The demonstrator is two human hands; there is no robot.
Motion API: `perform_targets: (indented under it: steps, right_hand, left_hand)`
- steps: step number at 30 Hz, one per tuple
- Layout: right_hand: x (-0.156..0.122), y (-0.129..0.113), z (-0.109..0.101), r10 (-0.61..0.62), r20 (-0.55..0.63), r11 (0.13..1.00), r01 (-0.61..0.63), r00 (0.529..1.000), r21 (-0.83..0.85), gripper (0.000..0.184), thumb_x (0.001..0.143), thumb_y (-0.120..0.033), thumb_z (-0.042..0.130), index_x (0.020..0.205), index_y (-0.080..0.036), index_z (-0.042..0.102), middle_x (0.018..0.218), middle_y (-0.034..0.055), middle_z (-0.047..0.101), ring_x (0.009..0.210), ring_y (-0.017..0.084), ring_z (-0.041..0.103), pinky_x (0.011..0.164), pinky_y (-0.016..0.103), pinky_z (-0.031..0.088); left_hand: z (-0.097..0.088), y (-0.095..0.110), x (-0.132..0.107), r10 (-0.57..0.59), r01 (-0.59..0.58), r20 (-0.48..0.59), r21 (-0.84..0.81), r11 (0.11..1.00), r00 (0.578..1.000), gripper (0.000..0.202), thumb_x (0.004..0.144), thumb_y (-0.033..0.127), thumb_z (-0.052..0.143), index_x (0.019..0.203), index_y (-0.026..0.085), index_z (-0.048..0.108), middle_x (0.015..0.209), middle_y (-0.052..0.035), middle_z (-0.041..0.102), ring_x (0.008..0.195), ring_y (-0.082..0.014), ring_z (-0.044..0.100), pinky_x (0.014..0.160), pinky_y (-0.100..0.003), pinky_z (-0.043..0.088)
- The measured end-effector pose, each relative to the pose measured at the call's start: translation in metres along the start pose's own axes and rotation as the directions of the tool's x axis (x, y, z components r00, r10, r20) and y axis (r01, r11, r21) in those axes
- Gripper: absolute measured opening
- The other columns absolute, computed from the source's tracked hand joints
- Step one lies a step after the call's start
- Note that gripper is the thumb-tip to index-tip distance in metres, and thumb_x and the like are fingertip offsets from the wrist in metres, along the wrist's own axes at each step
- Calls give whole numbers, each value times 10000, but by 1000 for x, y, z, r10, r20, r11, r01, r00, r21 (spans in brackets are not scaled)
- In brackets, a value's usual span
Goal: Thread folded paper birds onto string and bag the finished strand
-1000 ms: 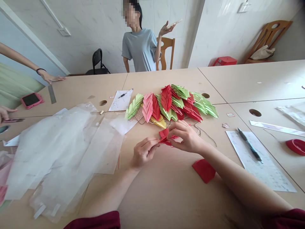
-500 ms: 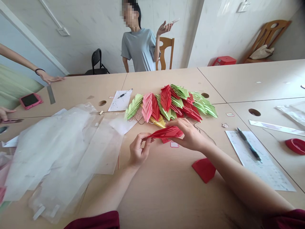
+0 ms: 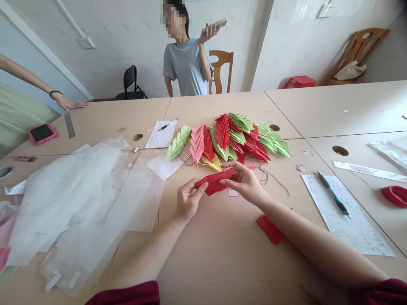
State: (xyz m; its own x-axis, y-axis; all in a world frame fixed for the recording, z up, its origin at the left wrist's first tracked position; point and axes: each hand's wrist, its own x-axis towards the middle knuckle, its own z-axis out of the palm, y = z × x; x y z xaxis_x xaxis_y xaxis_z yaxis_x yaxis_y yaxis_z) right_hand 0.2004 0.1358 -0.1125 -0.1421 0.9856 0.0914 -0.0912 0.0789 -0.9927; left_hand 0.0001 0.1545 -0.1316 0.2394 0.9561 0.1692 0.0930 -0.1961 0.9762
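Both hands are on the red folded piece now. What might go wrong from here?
1. The left hand and right hand pinch the red folded piece only at its ends; a pull apart might tear or unfold it.
2. Loose thread lies beside the right wrist; it may snag and drag the pile of folded pieces.
3. The right forearm crosses over the red square and might crease it.

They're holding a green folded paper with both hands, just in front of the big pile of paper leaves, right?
Not quite: the folded paper is red, not green, as the head view shows. The rest is right: the left hand and the right hand both hold it, just in front of the pile of paper leaves.
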Motion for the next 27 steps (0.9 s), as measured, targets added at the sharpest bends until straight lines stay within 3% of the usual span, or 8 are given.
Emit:
perform_targets:
  steps: [5,8,12,15,20,24,27]
  right_hand:
    - [1,9,6,142,-54,990,-142,988,6,318,727,-435,763,855,-164,661,810,62,725,687,182,672,552,272,516]
    - [1,10,5,125,-128,991,-130,984,-29,316,698,-448,780,796,-167,676,708,42,710,574,155,626,460,241,460]
    - [0,8,5,68,-175,988,-90,982,-125,304,702,-451,776,794,-172,696,679,35,702,537,143,596,448,238,451]
    - [-1,7,7,50,-145,982,-75,988,-172,284,722,-439,763,791,-169,704,697,37,701,531,128,575,459,235,445]
    - [-1,6,9,49,-111,986,-66,993,-153,265,736,-416,759,814,-168,709,668,19,681,540,112,555,473,220,419]
    - [-2,7,10,77,-113,989,-90,991,-120,299,731,-447,758,781,-159,696,641,15,661,506,102,517,454,224,395]
    - [-2,7,10,71,-96,990,-81,993,-113,306,748,-456,740,836,-167,696,707,33,690,565,132,581,492,244,442]
  left_hand:
    - [5,2,1,-134,132,-2,-148,980,991,259,811,378,681,694,149,656,626,10,572,596,-96,484,575,-212,394]
    - [5,2,3,-214,212,5,-185,960,977,307,816,398,677,644,149,625,525,31,512,496,-66,425,481,-189,326]
    - [4,2,5,-320,329,78,-235,915,944,270,841,442,636,799,176,634,406,66,448,367,-61,360,383,-185,226]
    - [4,4,7,-317,323,68,-273,906,946,260,806,431,674,812,179,610,460,63,502,368,-52,392,380,-170,235]
    - [3,4,10,-324,322,52,-341,883,945,275,777,401,693,727,165,563,500,75,470,367,-18,366,388,-151,219]
    - [3,4,8,-284,291,66,-258,921,957,256,822,422,652,792,178,582,533,62,539,392,-48,454,410,-168,295]
    - [0,6,9,-238,247,75,-141,959,968,274,768,414,721,765,160,619,605,31,609,478,-73,519,461,-188,374]
